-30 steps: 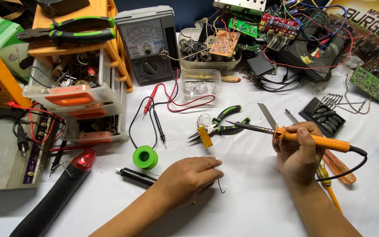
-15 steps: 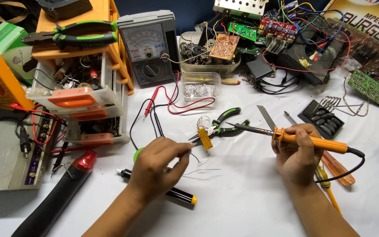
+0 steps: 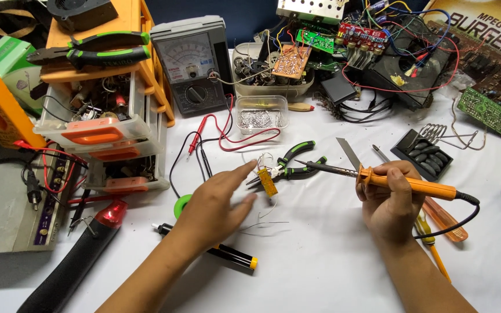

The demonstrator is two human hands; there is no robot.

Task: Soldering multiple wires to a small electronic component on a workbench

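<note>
White surface (image 3: 320, 261) is packed with electronics junk. Right hand (image 3: 391, 203) is wrapped tight round an orange-handled soldering iron (image 3: 404, 182), tip aimed left. Left hand (image 3: 215, 206) is open, fingers spread and holding nothing, reaching at the small yellow component with thin wire leads (image 3: 268, 182) by the green-handled pliers (image 3: 297, 162). Risky: those fingers sit near the iron's tip, so a burn looks likely.

Soldering iron (image 3: 407, 184) orange-handled; pliers (image 3: 297, 162) green-black; small component (image 3: 268, 182) yellow; tablecloth (image 3: 320, 261) white.
</note>
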